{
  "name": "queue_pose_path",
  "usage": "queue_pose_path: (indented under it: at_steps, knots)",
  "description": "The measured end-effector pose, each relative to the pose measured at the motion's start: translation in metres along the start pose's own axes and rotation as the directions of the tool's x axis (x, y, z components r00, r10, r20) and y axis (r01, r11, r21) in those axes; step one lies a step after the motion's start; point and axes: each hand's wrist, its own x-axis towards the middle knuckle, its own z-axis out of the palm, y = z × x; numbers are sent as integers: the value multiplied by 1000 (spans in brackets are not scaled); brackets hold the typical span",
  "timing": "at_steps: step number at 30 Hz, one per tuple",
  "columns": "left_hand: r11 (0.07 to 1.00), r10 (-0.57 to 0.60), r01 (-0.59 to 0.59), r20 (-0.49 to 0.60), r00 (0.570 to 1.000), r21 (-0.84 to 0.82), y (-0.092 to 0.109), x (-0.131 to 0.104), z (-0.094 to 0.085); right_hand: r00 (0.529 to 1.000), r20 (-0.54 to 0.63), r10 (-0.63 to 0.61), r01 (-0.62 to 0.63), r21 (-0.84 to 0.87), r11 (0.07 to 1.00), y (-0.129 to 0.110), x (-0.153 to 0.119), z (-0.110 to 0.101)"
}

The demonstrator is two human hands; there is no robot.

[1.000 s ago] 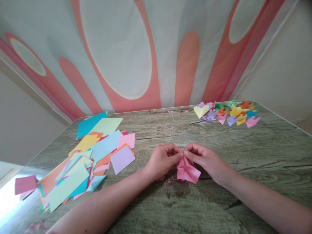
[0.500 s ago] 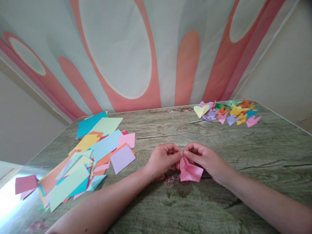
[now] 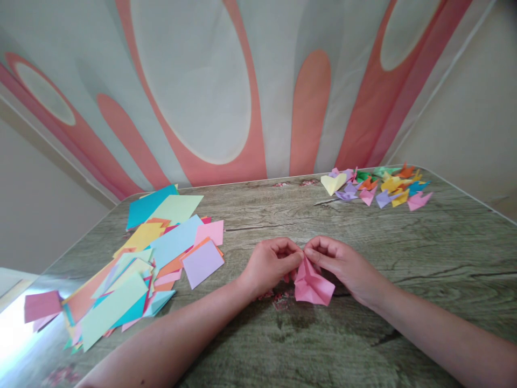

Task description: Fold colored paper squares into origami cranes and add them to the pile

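A pink sheet of origami paper (image 3: 314,286), creased and partly folded, hangs between my hands over the front middle of the table. Its narrow top end is pinched by my left hand (image 3: 275,265), with thumb and fingers closed. From the other side my right hand (image 3: 332,260) pinches the same tip, its fingers curled. The two sets of fingertips almost touch. Below them the paper's wide lower part spreads out loose, with fold lines showing. The exact fold at the tip is hidden by my fingers.
Loose coloured papers lie heaped on the left, with a lilac square (image 3: 203,263) and a light green sheet (image 3: 116,310) among them. Several small folded paper figures (image 3: 391,183) sit at the back right, beside a pale yellow heart-shaped one (image 3: 333,184). A patterned curtain (image 3: 278,108) rises behind the wood-grain table (image 3: 258,210).
The loose lower part of the pink paper has swung slightly left and down and opened a little. Both hands keep their pinch in nearly the same place.
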Motion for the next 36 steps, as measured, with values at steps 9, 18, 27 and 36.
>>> queue_pose_path:
  at_steps: [9,18,27,36]
  knots:
    - [1000,-28,28,-15,999,-4,4,-2,1,1000,5,-12,12,-3,1000,6,2,-3]
    - [998,-57,57,-17,998,-34,6,-3,1,999,0,-36,36,-60,998,6,4,-1]
    - [998,-57,56,-13,998,-37,1,-1,-1,998,-25,-59,56,-129,990,5,3,-3]
    - [999,-45,45,10,999,-23,-3,1,-3,994,-47,-94,83,-192,978,5,3,-3]
